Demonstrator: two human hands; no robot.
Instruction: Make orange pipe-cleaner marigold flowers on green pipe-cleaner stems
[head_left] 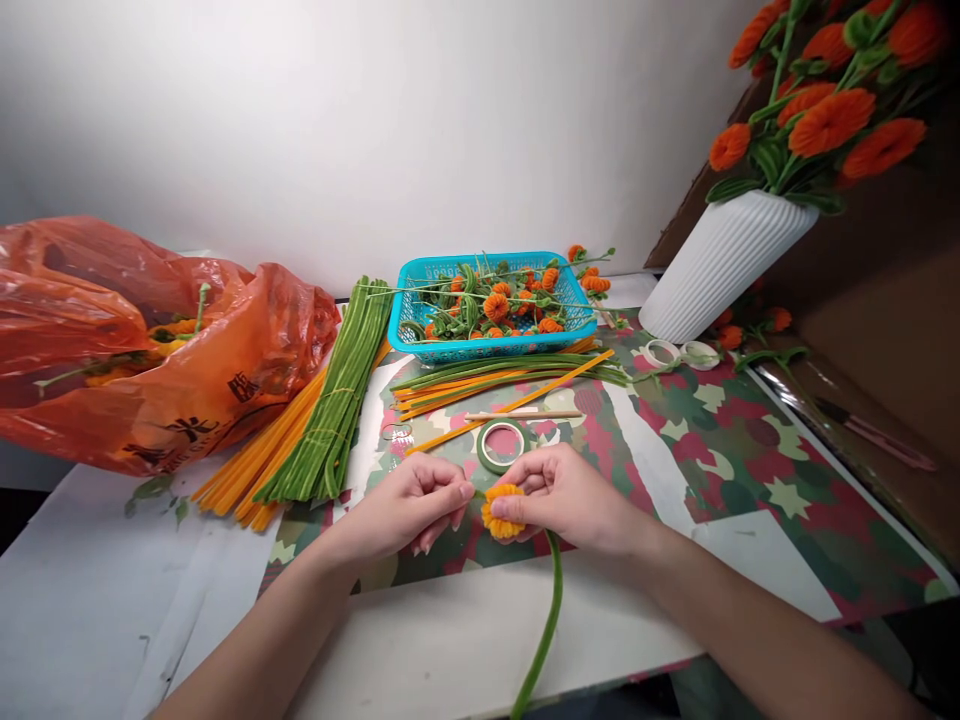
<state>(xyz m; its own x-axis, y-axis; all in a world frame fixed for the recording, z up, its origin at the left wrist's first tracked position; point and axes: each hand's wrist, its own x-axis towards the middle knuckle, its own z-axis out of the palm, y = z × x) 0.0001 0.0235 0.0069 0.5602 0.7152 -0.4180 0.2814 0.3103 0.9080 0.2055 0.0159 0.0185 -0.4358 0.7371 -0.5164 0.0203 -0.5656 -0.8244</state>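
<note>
My right hand (566, 495) is closed round a small yellow-orange pipe-cleaner flower (501, 512), its thumb pressed on the petals. A long green pipe cleaner (553, 600) hangs from below this hand and curves down toward the table's front edge. On the flower's left, my left hand (420, 500) pinches with thumb and forefinger; a short green end shows between these fingertips and the petals. How that end joins the flower is hidden. Just beyond my hands lies a roll of green tape (484, 450), with a thin wooden stick (544, 415) behind it.
A blue basket (480, 347) of orange flowers stands at the back. Green pipe cleaners (330, 400) are bundled to its left, beside an orange plastic bag (247, 350). At right, a white vase (724, 265) holds orange flowers, near white tape rolls (661, 353) and a cutter (877, 435).
</note>
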